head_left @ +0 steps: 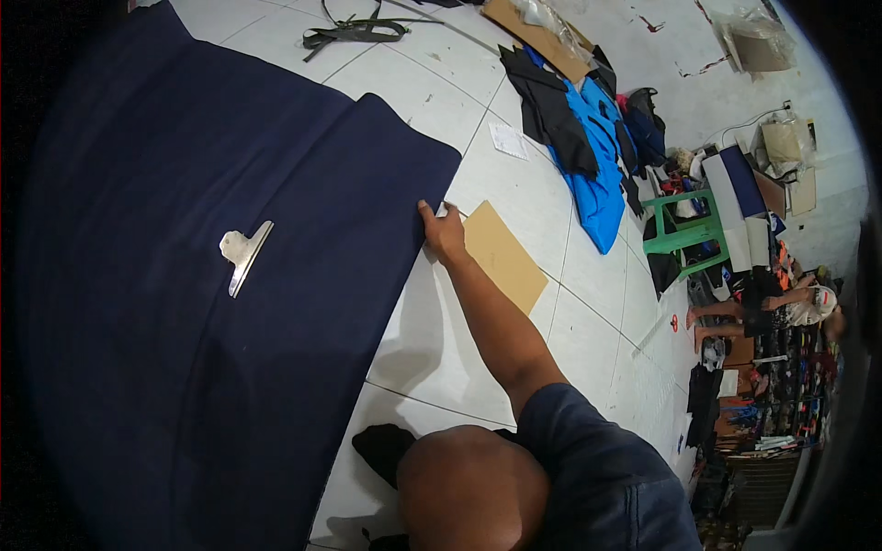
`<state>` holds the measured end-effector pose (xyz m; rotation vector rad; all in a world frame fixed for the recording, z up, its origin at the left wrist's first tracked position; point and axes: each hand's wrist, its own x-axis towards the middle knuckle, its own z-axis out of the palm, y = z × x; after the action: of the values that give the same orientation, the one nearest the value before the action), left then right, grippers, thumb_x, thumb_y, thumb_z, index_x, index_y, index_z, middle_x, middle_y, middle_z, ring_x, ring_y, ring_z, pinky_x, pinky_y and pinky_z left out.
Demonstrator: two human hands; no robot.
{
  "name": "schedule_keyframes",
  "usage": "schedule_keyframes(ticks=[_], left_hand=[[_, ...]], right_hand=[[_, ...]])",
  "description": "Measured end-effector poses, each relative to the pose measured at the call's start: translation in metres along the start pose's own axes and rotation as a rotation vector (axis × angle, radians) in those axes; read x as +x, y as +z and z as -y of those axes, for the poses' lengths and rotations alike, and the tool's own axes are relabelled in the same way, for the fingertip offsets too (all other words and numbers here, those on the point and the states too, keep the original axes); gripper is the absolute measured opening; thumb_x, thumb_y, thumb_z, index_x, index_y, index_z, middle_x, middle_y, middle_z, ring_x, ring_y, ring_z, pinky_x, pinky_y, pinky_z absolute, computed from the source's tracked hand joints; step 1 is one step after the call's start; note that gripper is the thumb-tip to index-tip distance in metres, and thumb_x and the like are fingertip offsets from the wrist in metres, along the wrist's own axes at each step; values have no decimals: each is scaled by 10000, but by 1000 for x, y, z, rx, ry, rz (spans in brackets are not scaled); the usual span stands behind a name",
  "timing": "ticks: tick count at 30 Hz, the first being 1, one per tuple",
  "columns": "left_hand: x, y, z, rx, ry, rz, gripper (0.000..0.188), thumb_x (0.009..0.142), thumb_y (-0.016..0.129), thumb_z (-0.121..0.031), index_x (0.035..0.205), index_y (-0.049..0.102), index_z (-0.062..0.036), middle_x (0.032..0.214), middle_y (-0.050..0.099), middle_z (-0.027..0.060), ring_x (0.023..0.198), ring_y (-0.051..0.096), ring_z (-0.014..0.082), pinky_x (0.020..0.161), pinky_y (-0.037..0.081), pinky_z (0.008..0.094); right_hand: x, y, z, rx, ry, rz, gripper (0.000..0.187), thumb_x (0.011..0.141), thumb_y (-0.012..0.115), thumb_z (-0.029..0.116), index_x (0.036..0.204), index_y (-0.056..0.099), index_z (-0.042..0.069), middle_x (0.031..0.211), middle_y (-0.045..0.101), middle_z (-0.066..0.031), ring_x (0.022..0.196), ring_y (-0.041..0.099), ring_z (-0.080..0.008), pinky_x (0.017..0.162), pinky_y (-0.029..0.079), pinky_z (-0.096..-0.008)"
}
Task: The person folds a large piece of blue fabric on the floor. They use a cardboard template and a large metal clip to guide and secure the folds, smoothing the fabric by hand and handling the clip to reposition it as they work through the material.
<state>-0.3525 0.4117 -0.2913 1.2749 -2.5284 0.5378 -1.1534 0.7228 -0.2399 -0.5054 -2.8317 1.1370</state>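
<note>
A large sheet of dark navy fabric (303, 230) lies over the left side of the view. Its right edge is pinched in my right hand (443, 233), the thumb on top near the far corner and the other fingers partly hidden at the edge. A silver metal bulldog clip (243, 255) sits on the fabric, left of my hand. Just right of my wrist, a tan cardboard piece (503, 257) lies on the floor. My left hand does not show.
White floor tiles (404, 367) surround my bent knee (473, 491). Black straps (354, 35) lie at the far side. Blue and black cloth (588, 174) is heaped toward the right, near a green plastic stool (684, 234). A person (781, 303) is beside crowded shelves.
</note>
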Motion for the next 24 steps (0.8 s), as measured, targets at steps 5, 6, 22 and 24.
schedule_keyframes(ticks=[5,6,22,24], left_hand=[[2,-3,5,-13,-37,-30,785,824,559,-632,1414,420,-133,1428,350,301,1291,367,497,1022,330,613],[4,-4,5,-15,-47,-13,791,818,566,-633,1414,421,-134,1427,350,302,1290,368,497,1022,331,613],[54,-17,27,-167,-107,194,885,725,677,-654,1405,432,-143,1416,347,315,1278,374,504,1026,337,606],[70,-27,36,-191,-109,241,898,713,690,-656,1404,433,-145,1415,347,316,1276,374,505,1026,338,605]], right_hand=[[-39,-2,13,411,278,303,711,823,694,420,1235,455,-109,1056,620,-239,929,648,-343,744,550,-452],[-36,-2,15,464,319,376,629,844,690,365,1196,472,-108,1053,616,-214,881,656,-288,670,560,-434],[-67,-11,38,-119,-458,-178,678,796,690,412,1287,460,5,1194,523,-220,1131,508,-386,939,430,-480],[-82,4,60,-69,-675,-98,563,793,692,375,1192,534,12,1194,529,-197,1118,516,-361,932,435,-451]])
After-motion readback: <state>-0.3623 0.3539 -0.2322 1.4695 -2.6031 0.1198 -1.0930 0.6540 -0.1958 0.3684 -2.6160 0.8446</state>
